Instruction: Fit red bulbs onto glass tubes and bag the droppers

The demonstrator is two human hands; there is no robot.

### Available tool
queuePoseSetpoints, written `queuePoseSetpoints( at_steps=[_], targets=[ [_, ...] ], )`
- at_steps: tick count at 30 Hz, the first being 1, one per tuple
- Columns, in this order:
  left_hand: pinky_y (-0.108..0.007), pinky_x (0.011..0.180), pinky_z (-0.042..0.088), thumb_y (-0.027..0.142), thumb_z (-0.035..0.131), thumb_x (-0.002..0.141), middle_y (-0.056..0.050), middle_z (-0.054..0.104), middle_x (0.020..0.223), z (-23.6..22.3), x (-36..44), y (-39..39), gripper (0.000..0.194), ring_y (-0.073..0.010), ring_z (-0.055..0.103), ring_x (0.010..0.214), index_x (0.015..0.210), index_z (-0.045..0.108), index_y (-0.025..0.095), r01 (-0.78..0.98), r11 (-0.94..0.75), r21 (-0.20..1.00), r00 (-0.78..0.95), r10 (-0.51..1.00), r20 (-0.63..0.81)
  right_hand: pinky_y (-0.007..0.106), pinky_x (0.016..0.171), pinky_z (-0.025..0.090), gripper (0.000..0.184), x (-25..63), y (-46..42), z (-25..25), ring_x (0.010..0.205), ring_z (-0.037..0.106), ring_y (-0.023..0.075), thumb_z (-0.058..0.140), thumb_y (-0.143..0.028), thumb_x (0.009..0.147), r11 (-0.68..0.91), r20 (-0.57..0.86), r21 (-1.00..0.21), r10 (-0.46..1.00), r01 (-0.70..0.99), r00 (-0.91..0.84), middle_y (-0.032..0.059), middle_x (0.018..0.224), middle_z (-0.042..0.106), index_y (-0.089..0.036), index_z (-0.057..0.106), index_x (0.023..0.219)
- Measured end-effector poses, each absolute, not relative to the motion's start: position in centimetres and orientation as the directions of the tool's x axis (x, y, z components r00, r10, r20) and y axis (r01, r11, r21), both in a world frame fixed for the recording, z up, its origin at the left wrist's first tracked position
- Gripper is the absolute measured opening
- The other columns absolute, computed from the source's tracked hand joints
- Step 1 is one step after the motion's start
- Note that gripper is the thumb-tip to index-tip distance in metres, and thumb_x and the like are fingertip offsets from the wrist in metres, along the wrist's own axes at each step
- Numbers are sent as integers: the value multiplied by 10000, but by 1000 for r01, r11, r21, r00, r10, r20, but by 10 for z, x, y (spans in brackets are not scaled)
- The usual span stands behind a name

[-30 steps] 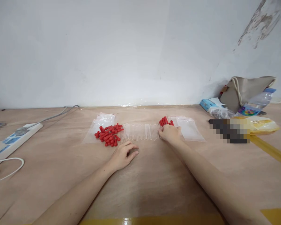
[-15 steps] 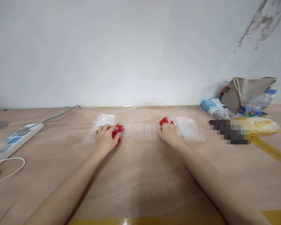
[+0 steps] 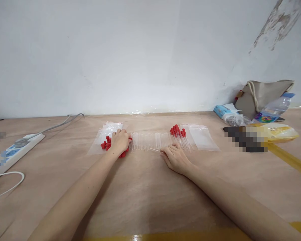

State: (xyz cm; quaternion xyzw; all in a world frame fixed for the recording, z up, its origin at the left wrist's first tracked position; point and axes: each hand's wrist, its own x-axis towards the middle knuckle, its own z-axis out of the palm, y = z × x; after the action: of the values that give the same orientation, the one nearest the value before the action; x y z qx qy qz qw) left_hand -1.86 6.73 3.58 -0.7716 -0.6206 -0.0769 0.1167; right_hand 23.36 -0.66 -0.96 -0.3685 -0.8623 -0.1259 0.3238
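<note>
My left hand (image 3: 120, 140) is over a loose pile of red rubber dropper bulbs (image 3: 106, 144), its fingers closed, with a bit of red showing at the fingertips. Part of the pile is hidden beneath it. My right hand (image 3: 174, 156) pinches one thin glass dropper tube (image 3: 155, 150), which points left just in front of a row of clear glass tubes (image 3: 146, 141). Behind the right hand lie several assembled droppers (image 3: 177, 131), their red bulbs toward the wall and glass tips toward me.
Clear zip bags lie on both sides, a left bag (image 3: 95, 144) and a right bag (image 3: 207, 139). A power strip (image 3: 27, 147) with cables is at far left. To the right are a tissue pack (image 3: 222, 112), a grey bag (image 3: 271, 95) and a yellow-white packet (image 3: 282, 133).
My right hand has left the assembled droppers, coming left and nearer with a glass tube in its fingers. My left hand has shifted right over the bulbs, uncovering some on its left.
</note>
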Motion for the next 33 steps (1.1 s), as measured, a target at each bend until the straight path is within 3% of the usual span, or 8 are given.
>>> queuePoseSetpoints(
  at_steps=[4, 9, 12, 15, 21, 33],
  targets=[
    [-363, 745, 375, 249, 487, 813, -78, 589, 914, 41, -20, 64, 148, -257, 495, 909, 824, 620, 185, 973, -229, -17, 223, 923, 314, 301, 717, 320, 222, 236, -5, -13, 701, 554, 157, 373, -183, 882, 681, 663, -72, 579, 729, -475, 56, 758, 632, -135, 514, 1046],
    [-293, 705, 418, 228, 416, 854, -35, 577, 853, 41, -6, 31, 99, -172, 541, 799, 891, 491, 176, 807, -471, 355, 259, 824, 504, 301, 724, 331, 204, 237, -5, -13, 745, 555, 153, 374, -172, 876, 683, 654, -136, 606, 718, -453, 62, 804, 625, -151, 557, 965],
    [-258, 646, 427, 266, 436, 856, -13, 580, 809, 26, 7, 5, 95, -146, 553, 740, 871, 478, 182, 677, -552, 488, 338, 821, 461, 305, 732, 326, 179, 237, -7, -12, 736, 550, 142, 396, -181, 866, 701, 654, -164, 604, 694, -455, 52, 810, 622, -159, 561, 933],
    [-240, 624, 431, 289, 500, 828, -3, 598, 784, 9, 15, -11, 121, -136, 563, 715, 886, 510, 183, 625, -521, 581, 331, 851, 408, 311, 738, 315, 163, 237, -10, -12, 707, 539, 131, 413, -200, 861, 714, 651, -169, 599, 680, -467, 37, 787, 617, -169, 566, 906],
    [-249, 630, 420, 331, 534, 809, -8, 603, 775, 1, 16, -15, 164, -137, 546, 698, 847, 600, 186, 622, -541, 566, 387, 841, 378, 316, 749, 303, 157, 235, -13, -13, 716, 538, 126, 425, -214, 859, 733, 643, -151, 582, 663, -497, 30, 785, 621, -179, 574, 895],
    [-247, 655, 428, 288, 480, 852, -26, 595, 811, 5, 20, -21, 162, -134, 547, 740, 867, 600, 180, 534, -640, 552, 433, 768, 472, 315, 741, 292, 170, 238, -12, -11, 713, 540, 117, 417, -207, 868, 799, 603, -164, 545, 578, -583, 26, 761, 624, -177, 584, 884]
  ],
)
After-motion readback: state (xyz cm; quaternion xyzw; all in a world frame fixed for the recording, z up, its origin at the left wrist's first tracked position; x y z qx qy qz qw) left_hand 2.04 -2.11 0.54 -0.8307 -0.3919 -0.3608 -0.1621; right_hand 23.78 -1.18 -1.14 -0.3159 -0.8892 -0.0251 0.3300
